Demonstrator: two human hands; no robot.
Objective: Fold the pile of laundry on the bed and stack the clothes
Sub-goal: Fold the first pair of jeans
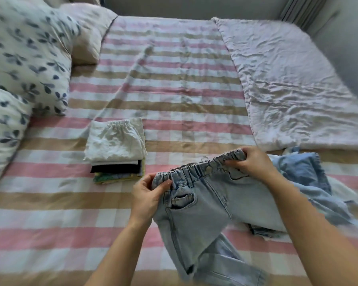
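The fingers (235, 163) of the right hand (254, 162) are curling over one end of the jeans' (205, 205) elastic waistband and gripping the gathered denim. The left hand (147, 195) is pinching the other end, thumb on top and fingers hidden behind the cloth. The waistband is stretching between the two grips, and the legs are trailing back from the fingers toward the person, crossing over each other on the bed (174, 83).

Beyond the left fingers and a little to their left, near but apart, a stack (116, 149) of folded clothes is sitting on the striped cover, with a white piece on top and black and patterned layers under it. Just right of the right fingers, a heap of blue clothes (304, 174) is lying loose, partly under the jeans. A crumpled pale quilt (298, 89) is lying beyond the right fingers. Floral pillows (25, 54) are lying far left of the left fingers.
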